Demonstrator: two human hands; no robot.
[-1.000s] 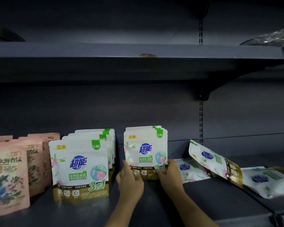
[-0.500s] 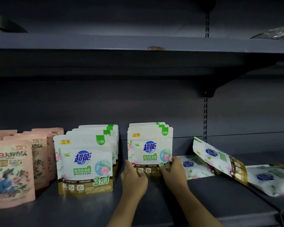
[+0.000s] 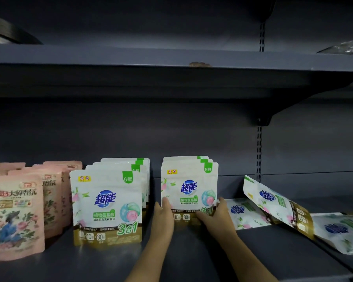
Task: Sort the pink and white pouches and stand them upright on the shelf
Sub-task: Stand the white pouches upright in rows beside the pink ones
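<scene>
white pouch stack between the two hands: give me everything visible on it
The held pouch stack is three or so glossy, flexible white pouches standing upright, one behind another, on the lower shelf, right of another upright white row. The front one shows a blue logo, green corner tab, pink-green bead graphic and gold bottom band. The left hand grips its lower left edge; the right hand grips the lower right, fingers over the gold band.

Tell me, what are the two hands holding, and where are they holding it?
Both hold the front white pouch of the middle stack, near its bottom: the left hand at its lower left edge, the right hand at its lower right corner.
</scene>
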